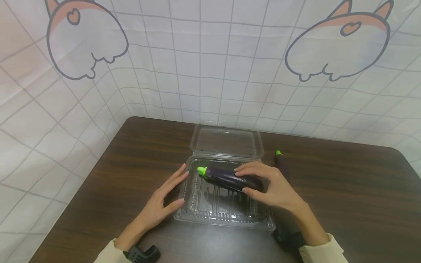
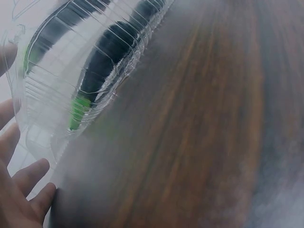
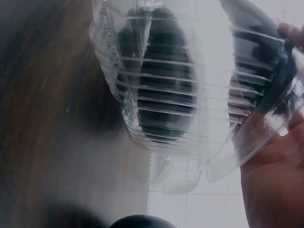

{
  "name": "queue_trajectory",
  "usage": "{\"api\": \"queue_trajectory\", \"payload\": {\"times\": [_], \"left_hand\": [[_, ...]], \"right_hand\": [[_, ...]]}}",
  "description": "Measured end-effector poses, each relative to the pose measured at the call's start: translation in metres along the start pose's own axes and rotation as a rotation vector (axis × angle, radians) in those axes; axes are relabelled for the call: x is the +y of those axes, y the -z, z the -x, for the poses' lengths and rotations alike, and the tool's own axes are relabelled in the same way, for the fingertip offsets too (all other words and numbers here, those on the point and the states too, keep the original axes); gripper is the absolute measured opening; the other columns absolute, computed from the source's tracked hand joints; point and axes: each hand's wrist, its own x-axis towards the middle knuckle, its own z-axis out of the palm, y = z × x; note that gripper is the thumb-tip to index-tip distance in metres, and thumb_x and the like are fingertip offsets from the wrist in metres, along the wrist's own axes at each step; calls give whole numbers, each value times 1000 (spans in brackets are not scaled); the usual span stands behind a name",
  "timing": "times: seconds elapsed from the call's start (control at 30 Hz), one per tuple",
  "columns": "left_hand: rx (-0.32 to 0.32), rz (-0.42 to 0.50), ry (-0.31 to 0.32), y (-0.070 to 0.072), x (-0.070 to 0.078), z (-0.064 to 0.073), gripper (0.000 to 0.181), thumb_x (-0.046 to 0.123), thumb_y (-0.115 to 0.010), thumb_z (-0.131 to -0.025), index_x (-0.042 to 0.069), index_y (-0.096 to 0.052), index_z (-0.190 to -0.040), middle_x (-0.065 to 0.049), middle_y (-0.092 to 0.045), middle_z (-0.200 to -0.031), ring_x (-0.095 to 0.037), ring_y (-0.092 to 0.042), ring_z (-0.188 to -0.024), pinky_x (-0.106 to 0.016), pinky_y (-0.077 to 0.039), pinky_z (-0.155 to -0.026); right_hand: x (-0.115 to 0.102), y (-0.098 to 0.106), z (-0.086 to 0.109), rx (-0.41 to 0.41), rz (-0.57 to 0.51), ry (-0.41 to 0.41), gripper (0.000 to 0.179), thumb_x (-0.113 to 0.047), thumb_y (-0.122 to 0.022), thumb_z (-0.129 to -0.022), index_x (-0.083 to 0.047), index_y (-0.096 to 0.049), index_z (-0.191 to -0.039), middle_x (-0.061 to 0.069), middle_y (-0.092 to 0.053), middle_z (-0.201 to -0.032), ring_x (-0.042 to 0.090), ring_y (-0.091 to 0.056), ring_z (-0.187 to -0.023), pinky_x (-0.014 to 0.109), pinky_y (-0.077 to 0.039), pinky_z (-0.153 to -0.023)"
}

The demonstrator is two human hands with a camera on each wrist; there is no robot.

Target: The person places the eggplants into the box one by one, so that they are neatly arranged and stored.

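Observation:
A dark purple eggplant (image 1: 220,177) with a bright green stem lies at a slant over the base of a clear plastic clamshell container (image 1: 223,221), stem to the left. My right hand (image 1: 273,184) grips its thick right end between thumb and fingers. Spread out along the container's left edge is my left hand (image 1: 158,204), its fingertips at the rim. Through the ribbed wall the left wrist view shows the eggplant (image 2: 57,28) and, lower, a dark mirror-like form with a green tip. In the right wrist view, the right hand (image 3: 270,175) is partly behind clear plastic.
The container's lid (image 1: 227,140) lies folded back toward the wall. A second eggplant (image 1: 281,164) rests right of the container, partly hidden by the right hand. Black wrist devices (image 1: 143,254) sit on both wrists. Behind the dark wooden table (image 1: 345,190) hangs a white gridded cloth (image 1: 213,73).

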Motion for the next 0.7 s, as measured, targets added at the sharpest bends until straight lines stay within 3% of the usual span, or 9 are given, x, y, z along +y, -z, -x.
{"api": "queue_trajectory", "payload": {"times": [0.2, 0.43, 0.7], "left_hand": [[-3, -21, -12, -2, -17, 3, 66, 5, -63, -87, 9, -37, -147, -5, -18, -158, -26, -17, -144, -55, -15, -110], [-6, -16, -21, -1, -18, 3, 66, 7, -64, -87, 11, -37, -147, -4, -18, -158, -27, -16, -144, -57, -15, -109], [-8, -13, -27, -2, -18, 3, 66, 7, -63, -87, 12, -37, -148, -4, -17, -158, -27, -16, -144, -63, -15, -106]], "right_hand": [[3, -3, 3, -51, 29, -46, 42, -9, -77, -78, -19, -66, -117, -1, -64, -120, 19, -56, -111, 33, -45, -89], [5, -7, 4, -76, 86, -30, 41, -10, -76, -78, -20, -67, -117, -3, -63, -120, 16, -54, -109, 33, -46, -84], [8, -11, 3, -108, 125, 12, 40, -11, -76, -77, -16, -67, -115, -3, -64, -118, 16, -54, -111, 32, -43, -93]]}}
